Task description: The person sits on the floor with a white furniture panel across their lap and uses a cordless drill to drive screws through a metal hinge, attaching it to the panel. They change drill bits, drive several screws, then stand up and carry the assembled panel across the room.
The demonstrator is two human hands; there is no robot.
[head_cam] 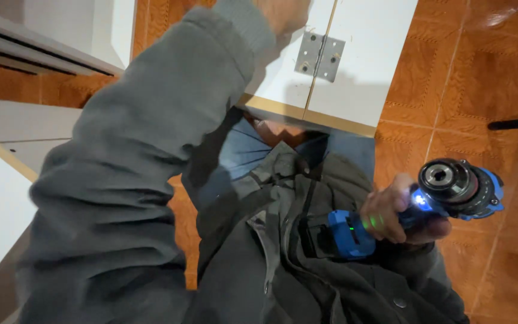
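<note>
Head view: the right hand (394, 215) is clamped on a blue cordless drill (451, 192) near right, its light on. The left hand (283, 13), far, rests on 2 white panels (367, 54) beside a metal hinge (319, 56); its grip cannot be told.

The floor (487, 78) is glossy orange-brown tile. White hinged panels (361, 54) lie on it, with more white boards (7, 150) at the left and a dark bar (517, 124) at the right edge.
</note>
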